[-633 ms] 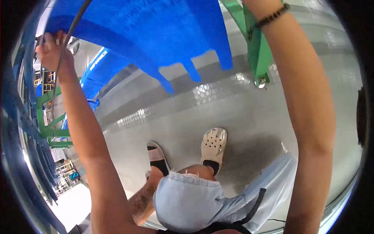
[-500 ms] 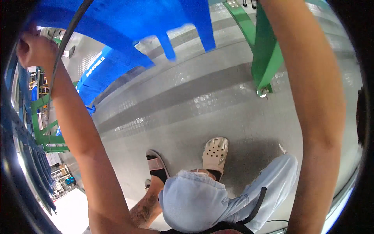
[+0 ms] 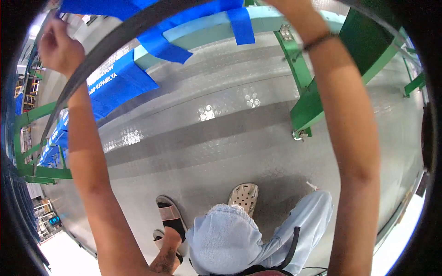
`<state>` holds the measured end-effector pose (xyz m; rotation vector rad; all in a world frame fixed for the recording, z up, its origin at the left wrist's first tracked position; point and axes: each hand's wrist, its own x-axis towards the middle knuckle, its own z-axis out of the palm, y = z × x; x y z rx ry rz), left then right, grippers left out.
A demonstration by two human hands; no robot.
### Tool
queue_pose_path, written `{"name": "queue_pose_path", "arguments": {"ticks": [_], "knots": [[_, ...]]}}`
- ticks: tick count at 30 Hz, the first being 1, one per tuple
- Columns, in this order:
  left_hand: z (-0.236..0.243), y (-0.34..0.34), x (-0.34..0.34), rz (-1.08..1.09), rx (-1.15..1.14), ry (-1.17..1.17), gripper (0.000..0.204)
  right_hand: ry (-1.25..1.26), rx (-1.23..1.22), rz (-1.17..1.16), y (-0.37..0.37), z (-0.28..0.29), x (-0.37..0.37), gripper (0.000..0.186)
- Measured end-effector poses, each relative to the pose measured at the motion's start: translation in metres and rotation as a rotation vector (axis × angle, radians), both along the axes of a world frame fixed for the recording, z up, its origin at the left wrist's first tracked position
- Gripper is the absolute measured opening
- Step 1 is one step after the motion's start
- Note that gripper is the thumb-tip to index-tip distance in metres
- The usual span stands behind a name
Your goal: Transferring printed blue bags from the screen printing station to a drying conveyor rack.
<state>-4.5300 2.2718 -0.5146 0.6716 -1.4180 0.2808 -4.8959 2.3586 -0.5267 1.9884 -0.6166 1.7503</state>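
My left hand [image 3: 60, 48] is raised at the upper left, its fingers curled together at the corner of a blue fabric sheet [image 3: 94, 7], which it appears to pinch. The sheet stretches along the top edge, and strap-like strips [image 3: 241, 27] hang from it over a pale teal table edge [image 3: 198, 32]. My right hand [image 3: 294, 11] reaches up past the top edge; its fingers are out of the picture. A dark band [image 3: 320, 41] circles that wrist. A dark, blurred strap or cable [image 3: 106, 48] arcs close in front, across my left forearm.
Green metal legs [image 3: 317, 103] stand at the right, and a green frame [image 3: 43, 172] at the left. More blue printed fabric [image 3: 122, 85] hangs at the left. Below are the grey floor [image 3: 184, 161], a beige clog [image 3: 244, 198], sandals [image 3: 170, 211] and light-blue jeans [image 3: 225, 239].
The blue sheet has moved up and away, showing more of the teal table edge. My left hand has shifted slightly right, my right arm left. The dark strap looms larger.
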Motion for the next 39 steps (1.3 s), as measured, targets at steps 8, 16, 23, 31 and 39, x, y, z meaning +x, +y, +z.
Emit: {"name": "queue_pose_path", "arguments": {"ticks": [8, 16, 23, 31, 39], "knots": [[-0.145, 0.146, 0.01, -0.261, 0.644, -0.019, 0.017, -0.523, 0.819, 0.102, 0.113, -0.119, 0.003, 0.027], [-0.215, 0.189, 0.003, -0.168, 0.797, -0.346, 0.01, -0.72, 1.256, 0.135, 0.152, -0.193, -0.006, 0.03], [-0.24, 0.197, -0.003, -0.107, 0.925, -0.382, 0.011, -0.828, 1.509, 0.131, 0.144, -0.242, -0.017, 0.03], [-0.264, 0.191, 0.006, -0.1, 0.881, -0.375, 0.016, -0.641, 1.566, 0.025, 0.131, -0.259, -0.018, 0.025], [-0.201, 0.1, 0.001, 0.073, 0.82, 0.037, 0.016, -0.761, 1.554, 0.062, 0.12, -0.272, -0.024, 0.039]]}}
